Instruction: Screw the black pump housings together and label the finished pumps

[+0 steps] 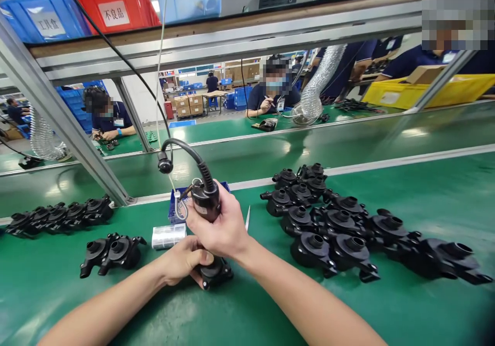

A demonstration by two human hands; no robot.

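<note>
My right hand point(221, 226) is wrapped round a black electric screwdriver point(204, 197), held upright, its cable arching up to the left. Directly below it my left hand point(184, 262) grips a black plastic pump housing point(216, 273) that rests on the green mat. The screwdriver's tip is hidden behind my hands. Two more black housings point(112, 252) lie to the left of my left hand. A long cluster of several black housings point(340, 227) spreads to the right.
A blue parts tray point(175, 207) and a clear roll point(168, 236) lie behind my hands. Another row of housings point(58, 216) sits far left beside a slanted metal post point(62, 119). Other people work across the green conveyor point(348, 134). Bins stand on the shelf above.
</note>
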